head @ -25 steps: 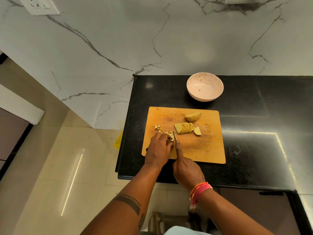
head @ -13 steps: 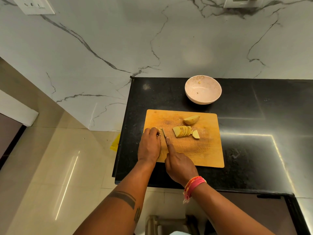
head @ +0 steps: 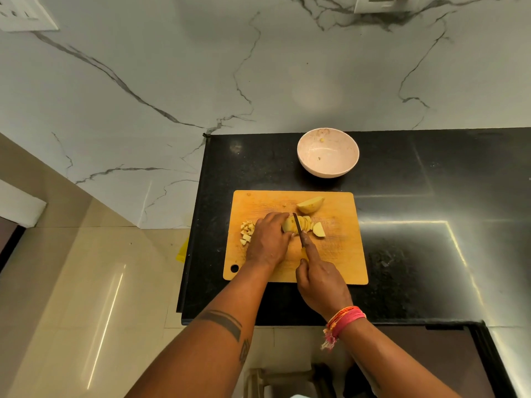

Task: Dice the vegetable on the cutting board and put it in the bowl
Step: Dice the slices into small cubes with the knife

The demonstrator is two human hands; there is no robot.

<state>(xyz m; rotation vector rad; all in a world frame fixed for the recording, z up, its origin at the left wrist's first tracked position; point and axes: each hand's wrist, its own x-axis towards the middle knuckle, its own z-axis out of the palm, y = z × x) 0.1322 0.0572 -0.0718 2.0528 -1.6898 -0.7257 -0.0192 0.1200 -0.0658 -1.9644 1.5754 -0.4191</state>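
Note:
A wooden cutting board point(head: 339, 254) lies on the black counter. On it sit a row of potato slices point(head: 304, 224), one loose slice point(head: 319, 229), an uncut potato wedge point(head: 310, 204) behind them, and a small pile of diced pieces point(head: 247, 232) at the left. My left hand point(head: 268, 239) holds the left end of the sliced row with curled fingers. My right hand point(head: 320, 280) grips a knife point(head: 297, 225), index finger along its spine, blade set across the slices. A pale pink bowl point(head: 328, 152) stands behind the board, nearly empty.
The black counter point(head: 416, 225) ends at its left edge just beside the board, with tiled floor below. A marble wall rises behind the bowl. A stool top shows under my arms at the bottom.
My left hand left the diced pile and moved right onto the sliced row. The knife followed it right and now rests across the slices.

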